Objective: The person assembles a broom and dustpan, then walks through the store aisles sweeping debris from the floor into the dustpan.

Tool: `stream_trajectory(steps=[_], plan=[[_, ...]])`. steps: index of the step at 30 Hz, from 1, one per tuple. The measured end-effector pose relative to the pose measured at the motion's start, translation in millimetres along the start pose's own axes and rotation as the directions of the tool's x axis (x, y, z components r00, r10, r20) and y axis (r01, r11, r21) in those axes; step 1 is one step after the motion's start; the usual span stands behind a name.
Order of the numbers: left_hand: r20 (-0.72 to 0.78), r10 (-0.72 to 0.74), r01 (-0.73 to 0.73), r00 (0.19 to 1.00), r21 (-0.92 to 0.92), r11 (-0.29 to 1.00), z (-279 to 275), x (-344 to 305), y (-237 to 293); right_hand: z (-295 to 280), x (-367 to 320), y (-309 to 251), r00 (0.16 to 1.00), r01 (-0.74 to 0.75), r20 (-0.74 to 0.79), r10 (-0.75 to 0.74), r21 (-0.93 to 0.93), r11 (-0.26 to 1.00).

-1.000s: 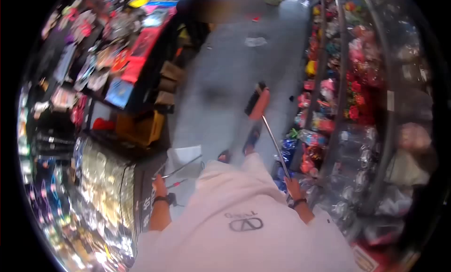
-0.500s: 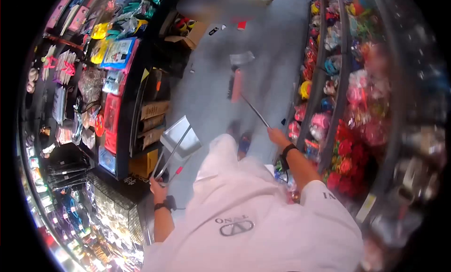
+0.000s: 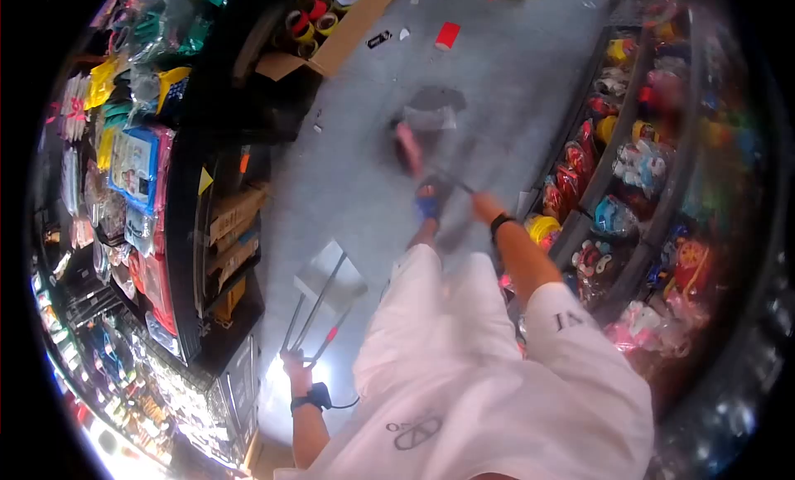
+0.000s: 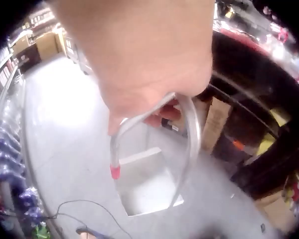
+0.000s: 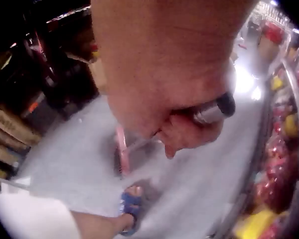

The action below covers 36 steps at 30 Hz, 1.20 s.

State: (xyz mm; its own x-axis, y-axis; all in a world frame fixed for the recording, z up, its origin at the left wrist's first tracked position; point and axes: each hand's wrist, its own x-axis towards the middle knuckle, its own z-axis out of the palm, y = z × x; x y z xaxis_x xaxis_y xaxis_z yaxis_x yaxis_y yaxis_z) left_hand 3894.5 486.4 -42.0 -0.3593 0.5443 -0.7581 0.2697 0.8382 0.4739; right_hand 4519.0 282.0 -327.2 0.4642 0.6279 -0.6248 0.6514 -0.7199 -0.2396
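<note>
Right hand (image 3: pixel 490 207): broom (image 3: pixel 409 149) | slants down, pointing forward-left | left hand (image 3: pixel 296 374): dustpan (image 3: pixel 333 283)

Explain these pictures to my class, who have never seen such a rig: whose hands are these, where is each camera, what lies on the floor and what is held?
There is no robot here: a person works with two bare hands. The wide picture comes from a camera on the head, looking down; the two close ones come from the wrists, one per hand. The left hand grips the looped metal handle of a white dustpan. The right hand holds the pole of a pink-headed broom. On the grey floor lie a red piece, a small black item and a pale sheet. Bagged goods line the right side.
</note>
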Motion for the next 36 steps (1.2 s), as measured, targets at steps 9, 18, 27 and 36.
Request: stream_trajectory(steps=[9, 18, 27, 36], plan=[[-0.108, -0.136, 0.111, 0.985, -0.213, 0.971, 31, -109, 1, -200, 54, 193, 0.992, 0.111, 0.084, -0.093, -0.249, 0.962], [-0.275, 0.056, -0.068, 0.96, -0.032, 0.997, 107, -207, -24, -238, 130, 39, 0.852, 0.181, 0.489, -0.188, 0.062, 0.982], [-0.14, -0.254, 0.124, 0.957, -0.594, 0.795, 160, -184, 41, -115, 241, -231, 0.845, 0.505, 0.175, -0.505, 0.048, 0.862], [-0.152, -0.348, 0.176, 0.925, -0.639, 0.749, 137, -105, 24, -147, 222, -104, 0.838, 0.536, 0.259, -0.479, -0.232, 0.812]])
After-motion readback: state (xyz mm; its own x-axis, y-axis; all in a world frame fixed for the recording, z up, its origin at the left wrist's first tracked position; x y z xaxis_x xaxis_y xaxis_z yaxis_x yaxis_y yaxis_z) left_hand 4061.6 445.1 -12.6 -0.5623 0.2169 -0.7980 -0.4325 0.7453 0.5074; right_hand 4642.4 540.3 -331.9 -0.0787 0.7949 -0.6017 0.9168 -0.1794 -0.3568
